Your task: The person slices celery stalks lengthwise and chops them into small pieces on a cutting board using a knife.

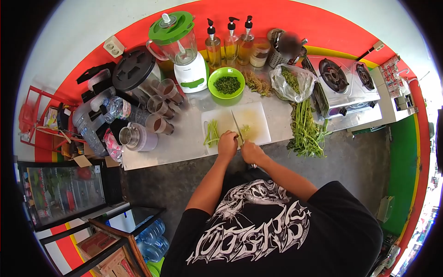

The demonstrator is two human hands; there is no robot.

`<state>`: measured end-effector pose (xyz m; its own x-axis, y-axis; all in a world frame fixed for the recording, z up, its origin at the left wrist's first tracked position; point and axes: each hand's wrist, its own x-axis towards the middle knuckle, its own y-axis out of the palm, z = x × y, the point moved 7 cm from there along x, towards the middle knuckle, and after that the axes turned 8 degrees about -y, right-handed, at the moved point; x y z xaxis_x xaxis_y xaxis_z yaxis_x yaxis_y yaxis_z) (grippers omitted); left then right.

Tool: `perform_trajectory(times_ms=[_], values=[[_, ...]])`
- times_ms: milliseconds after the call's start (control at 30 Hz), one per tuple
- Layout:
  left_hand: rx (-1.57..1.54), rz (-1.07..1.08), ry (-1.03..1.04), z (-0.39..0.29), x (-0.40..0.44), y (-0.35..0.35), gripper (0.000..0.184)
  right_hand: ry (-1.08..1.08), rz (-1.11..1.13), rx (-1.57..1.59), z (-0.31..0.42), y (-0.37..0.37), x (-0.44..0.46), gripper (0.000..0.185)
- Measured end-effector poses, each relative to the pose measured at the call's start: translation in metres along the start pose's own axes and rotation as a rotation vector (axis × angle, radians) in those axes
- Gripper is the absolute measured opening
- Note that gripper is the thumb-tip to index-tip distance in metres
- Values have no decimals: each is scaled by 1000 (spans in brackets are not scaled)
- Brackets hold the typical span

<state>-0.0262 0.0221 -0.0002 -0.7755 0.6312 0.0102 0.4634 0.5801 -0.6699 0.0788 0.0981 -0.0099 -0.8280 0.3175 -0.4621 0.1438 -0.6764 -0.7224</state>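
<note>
In front of me lies a white cutting board (260,122) on the metal table. My right hand (253,153) is wrapped round the handle of a knife (238,125), its blade pointing away across the board. Close against the blade's left side, my left hand (228,145) has its fingers curled together; what they pinch, if anything, is hidden. Left of that hand, several green stems (211,133) lie on the board. Small chopped green pieces (246,131) sit to the right of the blade. Behind the board stands a green bowl (238,98) holding chopped greens.
Left stand a blender (190,69), several dark-filled glasses (160,124) and a steel-topped flask (138,137). Pump bottles (230,46) line the back. To the right are a plastic bag (295,83) of greens, a leafy bundle (307,129) overhanging the table edge and a gas stove (344,87).
</note>
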Motion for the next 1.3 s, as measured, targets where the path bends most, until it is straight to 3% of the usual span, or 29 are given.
perform_trajectory(times_ms=[100, 300, 500, 967, 1133, 1300], values=[[-8, 4, -30, -1, 0, -2, 12, 105, -3, -21, -3, 10, -18, 34], [-16, 26, -32, 0, 3, -2, 9, 38, 28, 33, 9, -14, 17, 33], [17, -1, -57, -1, -1, -5, 9, 122, 42, 18, 2, 6, -20, 35], [-9, 9, -84, 2, -3, -6, 8, 69, 65, -63, 11, 0, -8, 30], [-12, -24, 16, 2, -8, -5, 10, 33, 44, -60, 23, -16, 3, 31], [7, -58, 42, 3, -14, -4, 10, 127, 68, -49, 13, 6, -29, 28]])
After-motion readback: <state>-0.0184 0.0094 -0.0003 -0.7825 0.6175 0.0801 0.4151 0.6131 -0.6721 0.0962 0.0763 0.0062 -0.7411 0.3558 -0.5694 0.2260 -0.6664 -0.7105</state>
